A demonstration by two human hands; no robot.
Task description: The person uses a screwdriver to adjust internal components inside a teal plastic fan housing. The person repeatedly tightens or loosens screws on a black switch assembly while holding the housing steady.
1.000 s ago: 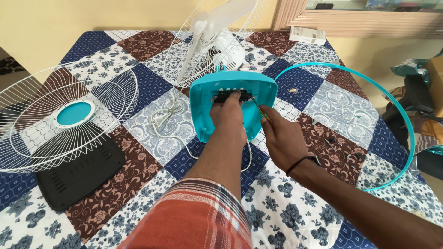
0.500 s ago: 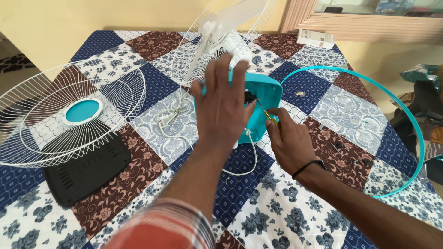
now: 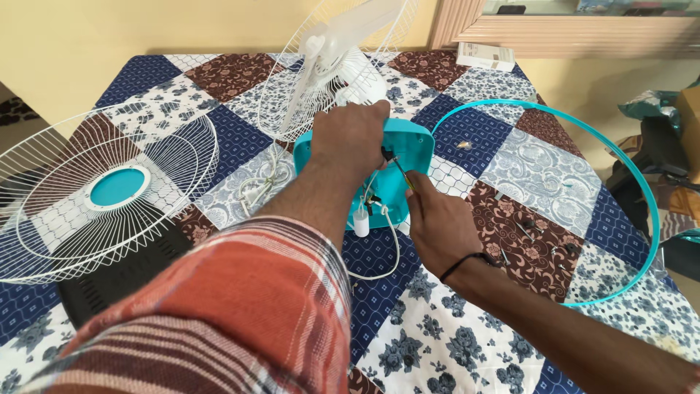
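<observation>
**Fan base housing held at centre of quilt, both hands on it**

Head view:
- Teal fan base housing [image 3: 397, 171] lying straight ahead, just beyond both wrists, on the patchwork quilt [image 3: 525, 164]; long axis running away from the wearer, toward the white fan motor and rear guard [image 3: 332, 62].
- Left hand [image 3: 354, 135] clamped over the far top edge of the housing, fingers curled, palm down; nearer to the housing's upper end.
- Right hand [image 3: 437, 226] at the near right side, fingers pinched on a thin screwdriver [image 3: 399, 169], tip aimed up-left into the housing's open inside.
- White capacitor [image 3: 361, 222] and white cord [image 3: 386, 255] hanging out at the near edge.
- Front guard [image 3: 109, 190] well apart to the left; teal ring [image 3: 620, 157] to the right.

Obscured: screw or terminal under the tip too small to make out; housing's far edge covered by the left hand; plaid sleeve [image 3: 240, 314] blocking the near quilt.
</observation>
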